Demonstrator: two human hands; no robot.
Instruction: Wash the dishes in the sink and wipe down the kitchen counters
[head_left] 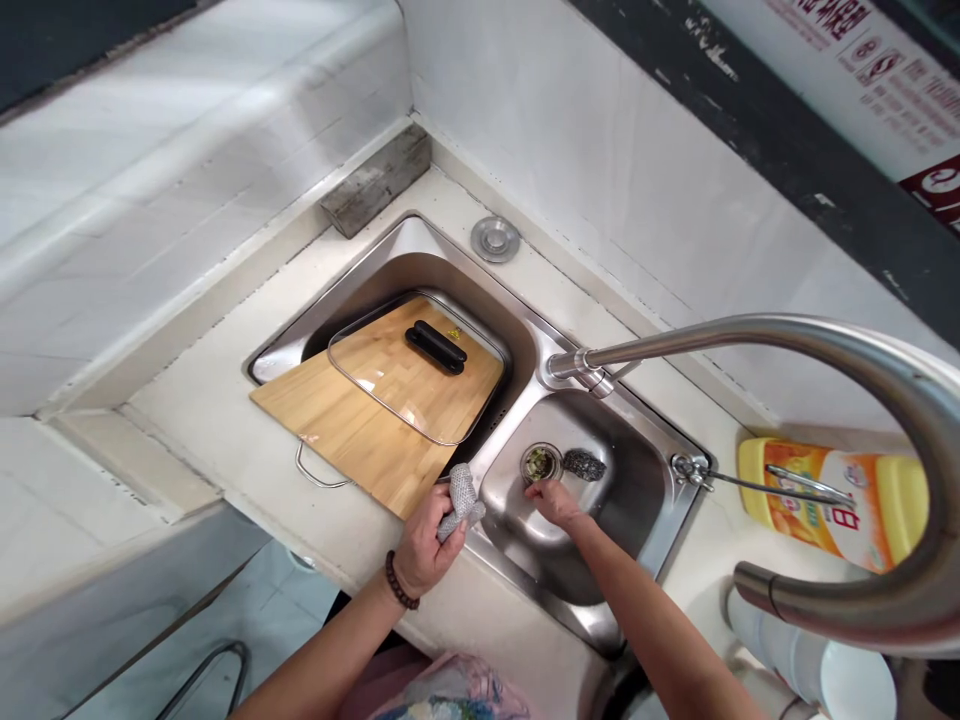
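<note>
My left hand (424,550), with a beaded bracelet at the wrist, is closed around a grey mesh scrubbing cloth (460,495) over the sink's front rim. Inside the right basin (637,510), my right hand (555,502) has its fingers curled at the near edge of the drain strainer (541,463). Whatever those fingers hold, if anything, is hidden. Greenish food scraps lie in the strainer. Just right of it rests a dark scouring pad (584,464).
A wooden cutting board (300,405) leans across the left basin, a glass lid with a black handle (435,347) on top. The faucet (750,328) arches over the right side. A yellow-capped detergent bottle (832,500) lies by the wall. A drain cover (495,239) sits behind the sink.
</note>
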